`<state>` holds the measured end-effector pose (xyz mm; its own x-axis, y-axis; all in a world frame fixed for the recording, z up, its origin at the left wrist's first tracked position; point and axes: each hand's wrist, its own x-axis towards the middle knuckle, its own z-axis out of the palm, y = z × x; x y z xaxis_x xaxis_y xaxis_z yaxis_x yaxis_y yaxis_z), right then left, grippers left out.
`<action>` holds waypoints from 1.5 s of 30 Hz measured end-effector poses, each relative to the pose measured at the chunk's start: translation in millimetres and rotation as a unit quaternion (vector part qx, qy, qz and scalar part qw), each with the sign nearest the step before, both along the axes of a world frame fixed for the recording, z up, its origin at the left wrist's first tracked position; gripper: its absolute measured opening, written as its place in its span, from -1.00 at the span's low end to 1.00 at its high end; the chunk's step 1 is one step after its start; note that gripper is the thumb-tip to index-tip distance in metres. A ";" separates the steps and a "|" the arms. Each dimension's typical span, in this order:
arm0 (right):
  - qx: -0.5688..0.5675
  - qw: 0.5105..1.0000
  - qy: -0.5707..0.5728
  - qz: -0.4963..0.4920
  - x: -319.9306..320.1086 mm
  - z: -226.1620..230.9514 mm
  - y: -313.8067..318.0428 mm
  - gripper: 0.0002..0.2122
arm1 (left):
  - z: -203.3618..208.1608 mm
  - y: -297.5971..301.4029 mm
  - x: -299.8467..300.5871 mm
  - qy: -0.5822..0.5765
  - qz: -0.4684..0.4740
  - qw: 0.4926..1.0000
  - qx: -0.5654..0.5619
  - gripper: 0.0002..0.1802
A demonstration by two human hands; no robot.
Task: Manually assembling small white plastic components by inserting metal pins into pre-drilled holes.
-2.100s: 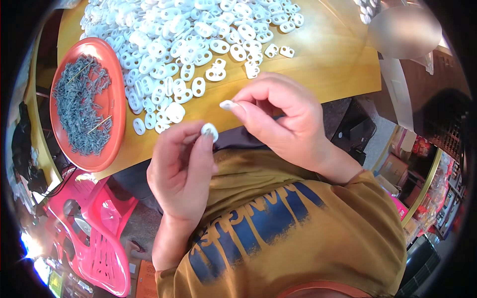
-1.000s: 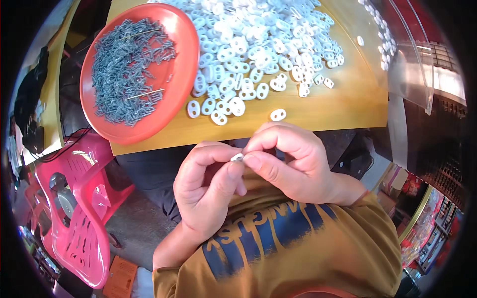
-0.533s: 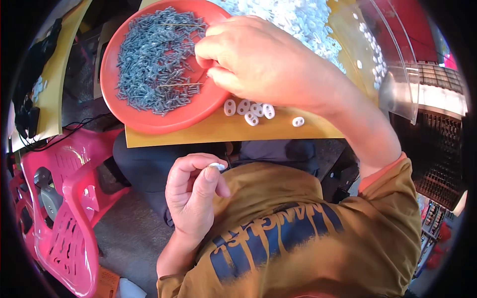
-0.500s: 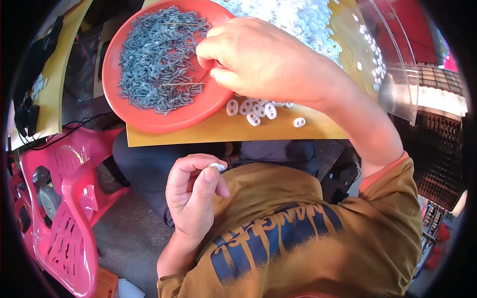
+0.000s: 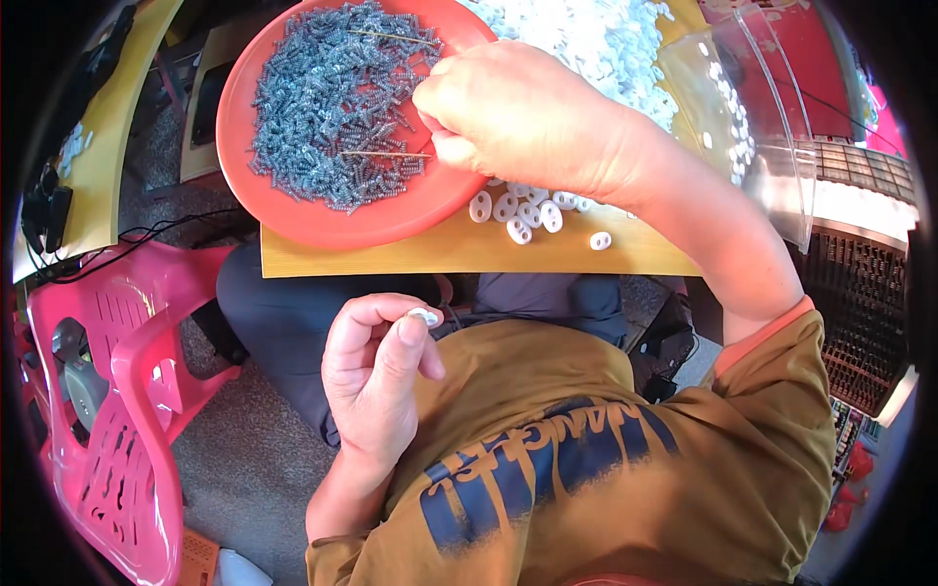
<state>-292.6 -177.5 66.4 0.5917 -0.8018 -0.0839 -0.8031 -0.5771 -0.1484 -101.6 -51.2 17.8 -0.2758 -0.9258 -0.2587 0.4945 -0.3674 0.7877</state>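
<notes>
Between the thumb and forefinger of my left hand (image 5: 376, 366) is a small white plastic piece (image 5: 423, 316), held in front of my body below the table edge. My right hand (image 5: 528, 117) reaches over the right side of a round red plate (image 5: 362, 234), its fingertips pinched together; what they hold, if anything, is hidden. Small grey metal coil springs (image 5: 332, 107) are heaped on the plate. Two thin brass-coloured rods lie across them, an upper rod (image 5: 391, 37) and a lower rod (image 5: 386, 153) whose end comes near my right fingers.
Several white oval two-holed pieces (image 5: 519, 230) lie near the edge of the yellow table (image 5: 410, 262). Behind my right hand is a large pile of white pieces (image 5: 586, 49). A clear plastic bin (image 5: 782, 146) stands at the right, a pink chair (image 5: 147, 391) at the left.
The view has shifted slightly, so the plate and table sit a little further right and higher. Both hands keep nearly the same pose, the left still pinching the white piece.
</notes>
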 end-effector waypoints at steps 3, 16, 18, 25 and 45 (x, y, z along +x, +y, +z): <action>-0.012 0.996 -0.082 -0.021 2.6 5.9 6.8 -0.91 | 3.0 -1.9 0.9 -0.003 0.013 1.000 0.003 -0.89; 0.319 0.680 -0.621 -0.224 -12.0 13.9 91.3 -0.85 | 26.2 -18.4 -28.2 0.012 0.026 0.998 -0.059 -0.81; 0.300 0.695 -0.618 -0.212 -16.9 11.8 97.5 -0.85 | 27.8 -16.2 -35.3 -0.003 0.037 0.998 -0.058 -0.79; 0.302 0.721 -0.595 -0.187 -28.7 10.3 103.6 -0.86 | 25.3 -12.4 -44.6 -0.016 0.024 0.998 -0.056 -0.80; 0.153 0.855 -0.475 -0.143 -27.1 12.7 105.2 -0.87 | 25.5 -11.2 -43.2 -0.185 0.004 0.964 -0.192 -0.83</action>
